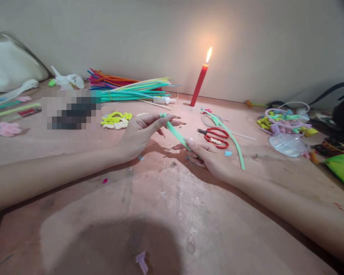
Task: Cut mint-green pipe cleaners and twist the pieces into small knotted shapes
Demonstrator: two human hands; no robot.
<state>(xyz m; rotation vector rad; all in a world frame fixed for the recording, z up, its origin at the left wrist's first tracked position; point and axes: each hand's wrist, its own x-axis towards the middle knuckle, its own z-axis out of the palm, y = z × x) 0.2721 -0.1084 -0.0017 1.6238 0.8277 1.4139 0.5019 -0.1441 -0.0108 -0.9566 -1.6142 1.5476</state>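
A mint-green pipe cleaner [176, 133], which looks doubled into side-by-side strands, slants between my two hands above the table. My left hand [143, 131] pinches its upper end between thumb and fingers. Lower down and to the right, my right hand [208, 154] grips the other part, and its fingers hide that end. Just beyond the right hand lie red-handled scissors [218, 137]. Another mint-green pipe cleaner [235, 141] curves past them on the tabletop.
A lit red candle [199, 86] stands upright near the wall. Bundled coloured pipe cleaners [132, 91] lie at the back. Yellow and white fuzzy pieces [116, 120] sit left of my hands. At right are a colourful pile [286, 120] and a clear plastic lid [289, 145].
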